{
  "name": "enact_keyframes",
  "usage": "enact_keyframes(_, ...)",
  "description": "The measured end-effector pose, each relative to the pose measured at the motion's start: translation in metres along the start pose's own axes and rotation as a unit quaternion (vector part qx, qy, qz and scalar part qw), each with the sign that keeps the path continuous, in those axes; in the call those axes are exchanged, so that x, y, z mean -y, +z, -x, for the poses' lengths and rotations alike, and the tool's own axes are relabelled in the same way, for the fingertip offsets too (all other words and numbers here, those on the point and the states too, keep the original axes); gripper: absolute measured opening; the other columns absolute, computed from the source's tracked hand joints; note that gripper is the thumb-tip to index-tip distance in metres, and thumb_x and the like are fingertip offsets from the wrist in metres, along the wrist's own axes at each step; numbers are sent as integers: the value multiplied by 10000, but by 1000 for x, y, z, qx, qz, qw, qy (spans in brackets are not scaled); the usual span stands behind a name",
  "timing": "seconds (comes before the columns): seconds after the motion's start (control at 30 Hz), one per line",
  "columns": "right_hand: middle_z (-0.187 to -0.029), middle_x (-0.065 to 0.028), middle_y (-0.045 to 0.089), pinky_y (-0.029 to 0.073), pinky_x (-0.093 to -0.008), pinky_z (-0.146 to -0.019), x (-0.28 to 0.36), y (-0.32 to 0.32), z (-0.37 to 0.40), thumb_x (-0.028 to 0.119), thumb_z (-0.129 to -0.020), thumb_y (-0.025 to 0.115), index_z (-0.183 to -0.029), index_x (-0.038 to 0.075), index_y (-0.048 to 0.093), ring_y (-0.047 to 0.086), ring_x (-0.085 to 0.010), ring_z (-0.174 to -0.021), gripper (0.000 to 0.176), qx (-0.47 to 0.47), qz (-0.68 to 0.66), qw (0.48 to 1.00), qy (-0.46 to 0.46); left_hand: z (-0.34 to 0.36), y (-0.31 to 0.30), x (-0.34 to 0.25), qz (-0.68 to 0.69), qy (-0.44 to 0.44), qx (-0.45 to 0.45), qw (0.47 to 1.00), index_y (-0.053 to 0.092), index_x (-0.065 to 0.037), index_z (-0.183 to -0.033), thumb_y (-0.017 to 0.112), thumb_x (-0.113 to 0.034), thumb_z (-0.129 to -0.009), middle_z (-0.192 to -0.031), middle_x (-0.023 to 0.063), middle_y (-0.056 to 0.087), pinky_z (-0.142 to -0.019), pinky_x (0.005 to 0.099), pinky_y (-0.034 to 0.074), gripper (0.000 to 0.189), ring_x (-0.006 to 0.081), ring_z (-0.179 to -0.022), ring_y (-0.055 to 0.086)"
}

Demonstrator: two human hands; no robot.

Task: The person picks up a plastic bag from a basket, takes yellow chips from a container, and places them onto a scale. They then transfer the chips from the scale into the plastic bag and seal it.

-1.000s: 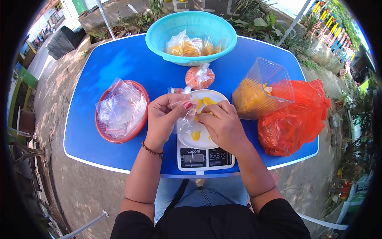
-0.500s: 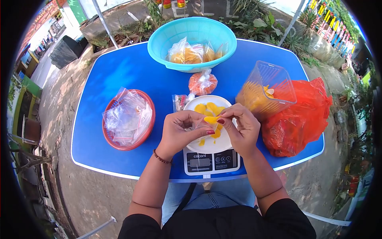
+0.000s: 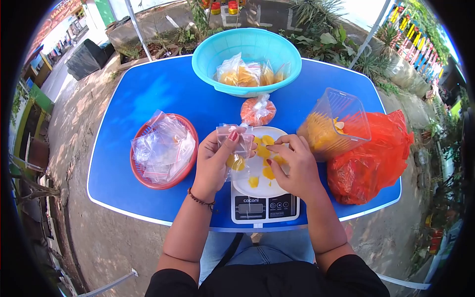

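Observation:
My left hand (image 3: 210,163) is closed on a small clear zip bag (image 3: 238,151), pinched between thumb and fingers, with a yellow chip (image 3: 236,162) showing low inside it. My right hand (image 3: 302,168) hovers over the right side of a white plate (image 3: 262,190), thumb and forefinger apart and nothing visibly gripped. Several thin yellow chips (image 3: 267,140) lie scattered on that plate. Beneath the plate is a white and black kitchen scale (image 3: 265,209); I cannot read its display.
Left on the blue table (image 3: 114,171), a red basket (image 3: 193,166) holds clear bags. A turquoise basin (image 3: 247,39) with filled bags stands at the back, near a knotted bag of orange food (image 3: 258,111). At right, a clear container (image 3: 354,111) of chips leans by a red plastic bag (image 3: 366,168).
The chip pinched between both hands has left my right fingers, and one now shows in the zip bag. My left hand has raised the bag upright; my right hand has drawn apart from it.

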State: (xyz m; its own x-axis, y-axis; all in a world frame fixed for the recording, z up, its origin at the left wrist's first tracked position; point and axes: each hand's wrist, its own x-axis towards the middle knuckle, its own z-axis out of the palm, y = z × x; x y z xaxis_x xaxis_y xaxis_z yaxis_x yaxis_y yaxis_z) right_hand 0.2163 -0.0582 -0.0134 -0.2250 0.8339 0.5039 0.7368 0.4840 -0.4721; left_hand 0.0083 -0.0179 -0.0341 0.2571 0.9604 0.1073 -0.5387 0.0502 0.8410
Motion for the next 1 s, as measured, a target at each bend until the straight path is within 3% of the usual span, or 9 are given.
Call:
enact_keyframes(0.03, -1019, -92, 609, 505, -375, -773, 5, 1, 0, 55, -803, 709, -1071, 50, 719, 573, -278, -898, 268, 15, 12, 1000, 11, 0, 2, -1, 15, -5, -20, 1000, 609, 20, -1191, 536, -193, -1029, -1117, 193, 686, -819, 402, 620, 278, 296, -980, 718)
enact_keyframes(0.27, -1005, -89, 614, 519, -372, -751, 5, 9, 2, 32, -831, 703, -1033, 40, 723, 587, -283, -888, 203, 29, 23, 999, -3, 0, 4, -9, 86, -52, 9, 995, 599, 42, -1216, 498, -187, -1042, -1095, 210, 695, -782, 375, 623, 305, 295, -940, 728)
enact_keyframes(0.47, -916, -118, 657, 537, -306, -731, 3, 11, 1, -56, -869, 671, -992, 5, 700, 663, -235, -765, 140, -132, -201, 969, 62, 4, 6, -2, -78, -25, 48, 995, 660, 57, -1126, 628, -68, -965, -977, 173, 734, -764, 306, 606, 206, 219, -855, 739)
enact_keyframes(0.57, -918, -100, 670, 523, -268, -722, 10, 12, 5, -63, -864, 693, -960, -18, 684, 645, -169, -732, 106, -189, -403, 884, 140, 8, 9, -4, -159, -34, 57, 985, 693, 61, -1053, 762, 5, -848, -930, 143, 746, -774, 269, 592, 223, 167, -864, 730)
enact_keyframes(0.67, -912, -85, 670, 500, -253, -722, 6, 9, 8, -48, -848, 726, -922, -26, 680, 615, -143, -757, 90, -198, -382, 898, 91, 10, 14, -4, -229, -30, 78, 970, 700, 59, -1048, 794, 5, -817, -946, 140, 746, -763, 257, 588, 255, 154, -864, 726)
enact_keyframes(0.87, -893, -78, 657, 447, -262, -692, 0, 1, 4, 41, -828, 761, -900, 10, 704, 563, -144, -775, 97, -89, -246, 965, -24, 12, 18, -5, -246, -19, 105, 963, 701, 56, -1044, 815, -9, -798, -959, 135, 747, -776, 248, 586, 279, 149, -871, 723)
enact_keyframes(0.97, -888, -69, 650, 451, -285, -689, 2, 1, 1, 43, -835, 728, -920, 24, 712, 563, -161, -766, 88, -102, -263, 959, -27, 10, 15, 1, -205, -11, 106, 973, 681, 48, -1080, 802, -1, -811, -985, 128, 743, -774, 247, 582, 299, 142, -895, 716)
enact_keyframes(1.0, -899, -72, 650, 460, -296, -706, 3, -1, 3, 36, -831, 720, -924, 28, 713, 572, -178, -787, 94, -102, -276, 955, 19, 10, 15, 2, -181, -4, 89, 979, 678, 42, -1086, 783, -12, -833, -987, 122, 742, -767, 250, 582, 279, 136, -895, 713)
